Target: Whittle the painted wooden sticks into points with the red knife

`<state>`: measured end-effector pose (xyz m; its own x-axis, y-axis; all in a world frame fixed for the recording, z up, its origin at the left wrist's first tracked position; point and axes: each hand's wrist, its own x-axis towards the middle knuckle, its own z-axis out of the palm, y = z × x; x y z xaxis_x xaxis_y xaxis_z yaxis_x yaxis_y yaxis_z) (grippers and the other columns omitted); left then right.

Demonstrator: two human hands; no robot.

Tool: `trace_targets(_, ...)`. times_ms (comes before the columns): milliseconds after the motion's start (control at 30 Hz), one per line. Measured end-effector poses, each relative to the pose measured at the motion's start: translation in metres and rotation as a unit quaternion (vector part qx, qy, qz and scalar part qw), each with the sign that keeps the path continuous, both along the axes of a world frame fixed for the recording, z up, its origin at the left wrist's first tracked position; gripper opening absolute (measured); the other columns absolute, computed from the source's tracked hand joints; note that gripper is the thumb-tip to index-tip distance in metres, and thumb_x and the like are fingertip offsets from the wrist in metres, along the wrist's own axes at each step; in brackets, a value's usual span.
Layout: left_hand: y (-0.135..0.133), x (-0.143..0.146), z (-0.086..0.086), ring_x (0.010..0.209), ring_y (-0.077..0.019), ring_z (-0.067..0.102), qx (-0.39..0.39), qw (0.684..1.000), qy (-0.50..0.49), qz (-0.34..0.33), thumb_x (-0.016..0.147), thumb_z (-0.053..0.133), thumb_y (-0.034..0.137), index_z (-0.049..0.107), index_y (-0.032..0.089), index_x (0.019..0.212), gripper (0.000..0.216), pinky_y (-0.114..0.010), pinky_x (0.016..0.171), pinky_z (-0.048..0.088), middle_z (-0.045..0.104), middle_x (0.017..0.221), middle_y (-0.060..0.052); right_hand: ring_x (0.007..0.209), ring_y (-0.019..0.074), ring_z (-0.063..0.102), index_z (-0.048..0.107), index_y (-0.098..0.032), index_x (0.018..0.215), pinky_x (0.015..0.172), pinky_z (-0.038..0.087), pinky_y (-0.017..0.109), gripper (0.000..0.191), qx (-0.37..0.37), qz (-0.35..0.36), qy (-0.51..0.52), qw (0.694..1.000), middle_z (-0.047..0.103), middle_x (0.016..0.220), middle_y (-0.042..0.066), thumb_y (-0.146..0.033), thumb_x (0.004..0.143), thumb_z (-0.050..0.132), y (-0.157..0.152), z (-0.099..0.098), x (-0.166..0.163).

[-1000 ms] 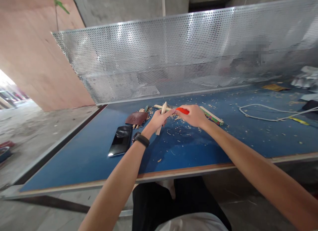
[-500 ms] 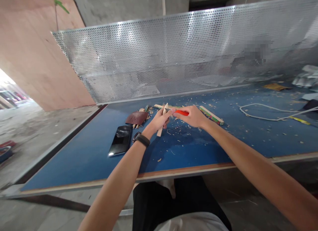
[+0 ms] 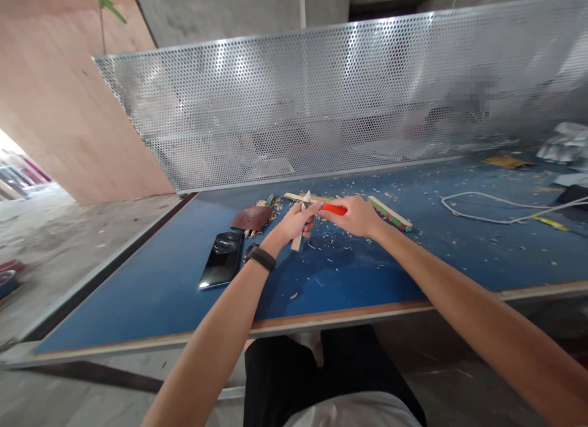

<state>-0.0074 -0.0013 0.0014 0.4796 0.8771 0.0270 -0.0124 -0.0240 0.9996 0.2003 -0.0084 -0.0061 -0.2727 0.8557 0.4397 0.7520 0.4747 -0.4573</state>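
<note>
My left hand (image 3: 296, 220) is closed around a short wooden stick (image 3: 297, 242), whose pale, pointed tip shows above the fingers. My right hand (image 3: 357, 215) grips the red handle of a knife (image 3: 334, 209); the blade reaches left to the stick near my left thumb and is mostly hidden. Both hands are just above the blue tabletop (image 3: 151, 292), where thin wood shavings lie scattered. Behind the hands rests a long wooden strip (image 3: 294, 196), partly covered by them. Right of my right hand lies a strip with green and red sides (image 3: 390, 213).
Left of my hands are a black phone (image 3: 222, 258) and brown sandpaper (image 3: 252, 218) over several small sticks. A white cable (image 3: 478, 220) and a yellow strip (image 3: 551, 223) lie to the right. A perforated metal sheet (image 3: 294, 108) stands along the table's back edge.
The stick has turned slightly in my left hand, and the knife has shifted a little to the left. Both hands keep their hold.
</note>
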Motion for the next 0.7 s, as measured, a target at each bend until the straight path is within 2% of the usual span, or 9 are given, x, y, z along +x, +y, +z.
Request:
trace_targets(167, -0.005, -0.003, 0.004, 0.043, -0.0044, 0.032, 0.015, 1.000, 0.013, -0.016, 0.096, 0.071, 0.053, 0.047, 0.022, 0.083, 0.041, -0.018, 0.041, 0.034, 0.033, 0.059, 0.009, 0.077, 0.0274, 0.070, 0.085, -0.032, 0.115, 0.065, 0.041, 0.037, 0.056, 0.012, -0.021, -0.002, 1.000, 0.080, 0.085, 0.007, -0.075, 0.093, 0.057, -0.002, 0.000, -0.004)
trace_targets(367, -0.007, 0.005, 0.002, 0.039, -0.0059, 0.031, 0.044, 0.995, 0.054, 0.066, 0.103, 0.057, 0.057, 0.041, 0.024, 0.081, 0.043, -0.019, 0.039, 0.035, 0.031, 0.055, 0.010, 0.089, 0.0307, 0.072, 0.085, -0.029, 0.108, 0.068, 0.042, 0.038, 0.057, 0.033, -0.039, 0.039, 0.998, 0.082, 0.097, 0.009, -0.075, 0.096, 0.053, -0.006, 0.005, -0.004)
trace_targets(533, -0.004, 0.007, 0.001, 0.039, -0.0071, 0.035, 0.068, 0.991, 0.088, 0.081, 0.097, 0.066, 0.060, 0.047, 0.023, 0.082, 0.044, -0.021, 0.041, 0.035, 0.037, 0.050, 0.009, 0.077, 0.0262, 0.067, 0.085, -0.027, 0.109, 0.066, 0.041, 0.036, 0.057, 0.007, -0.001, 0.043, 0.999, 0.078, 0.084, 0.008, -0.073, 0.095, 0.054, -0.002, 0.002, 0.000)
trace_targets(700, -0.004, 0.004, -0.001, 0.044, -0.0059, 0.038, 0.051, 0.995, 0.048, 0.066, 0.093, 0.074, 0.053, 0.048, 0.022, 0.084, 0.041, -0.022, 0.043, 0.035, 0.042, 0.059, 0.007, 0.065, 0.0212, 0.059, 0.085, -0.027, 0.108, 0.063, 0.038, 0.036, 0.055, -0.035, 0.052, 0.021, 0.998, 0.073, 0.073, 0.004, -0.073, 0.094, 0.056, 0.001, -0.001, 0.002)
